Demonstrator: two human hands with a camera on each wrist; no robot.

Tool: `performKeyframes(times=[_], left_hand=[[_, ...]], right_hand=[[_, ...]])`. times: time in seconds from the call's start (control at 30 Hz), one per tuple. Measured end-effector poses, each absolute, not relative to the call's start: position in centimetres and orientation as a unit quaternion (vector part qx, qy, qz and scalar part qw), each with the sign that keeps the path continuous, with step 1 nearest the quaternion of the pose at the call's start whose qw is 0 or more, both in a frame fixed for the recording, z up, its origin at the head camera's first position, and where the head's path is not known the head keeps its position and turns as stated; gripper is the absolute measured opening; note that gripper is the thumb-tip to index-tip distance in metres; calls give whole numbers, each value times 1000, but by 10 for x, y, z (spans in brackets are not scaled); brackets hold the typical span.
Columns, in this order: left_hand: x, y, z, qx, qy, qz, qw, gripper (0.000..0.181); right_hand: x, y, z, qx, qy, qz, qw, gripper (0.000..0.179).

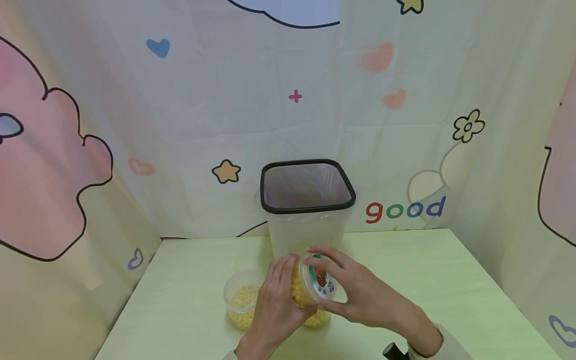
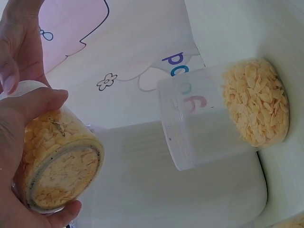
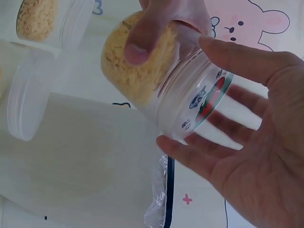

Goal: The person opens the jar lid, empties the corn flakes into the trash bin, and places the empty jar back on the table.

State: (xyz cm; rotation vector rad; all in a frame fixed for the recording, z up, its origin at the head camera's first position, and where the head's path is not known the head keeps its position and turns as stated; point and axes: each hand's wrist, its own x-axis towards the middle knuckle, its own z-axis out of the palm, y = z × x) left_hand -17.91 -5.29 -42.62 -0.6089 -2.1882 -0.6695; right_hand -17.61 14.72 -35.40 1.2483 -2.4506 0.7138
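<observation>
My left hand point(image 1: 279, 302) grips a clear plastic jar point(image 2: 61, 175) of pale yellow flakes, held tilted above the table, its lidded end toward the right. Around the rim of its lid point(image 3: 204, 104), printed with a red and green label, my right hand point(image 1: 364, 292) spreads its thumb and fingertips. Part of the jar's body is hidden behind my left fingers. A second jar point(image 1: 243, 305), lidless and partly filled with flakes, stands left of my left hand. Below the held jar, the bottom of a third jar of flakes point(image 1: 317, 319) shows.
Behind the hands stands a translucent bin point(image 1: 308, 227) with a black rim and a clear liner. The pale green table point(image 1: 405, 280) reaches back to a printed cloth backdrop point(image 1: 252, 100). A dark cylindrical object point(image 1: 394, 351) shows beside the right sleeve.
</observation>
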Motion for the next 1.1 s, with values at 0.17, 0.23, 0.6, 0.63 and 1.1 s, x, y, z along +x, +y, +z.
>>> performKeyframes(times=[0.17,0.23,0.6,0.63,1.1], left_hand=[[-178,-53,-425,-241,-854,-272,372,95],[-178,-53,-424,-243,-854,-275,369,95],[-179,-55,-424,-236,-856,-280,364,94],[-179,-55,-424,-236,-856,-280,365,94],[-182,-51,-425,-234,-852,-284,372,97]], right_hand=[[-177,150,-353,474,-833,238,154,83],[-178,150,-354,483,-828,233,164,85],[-174,147,-349,395,-861,256,191,88],[-174,146,-349,377,-866,261,198,86],[-169,130,-352,213,-918,294,162,72]])
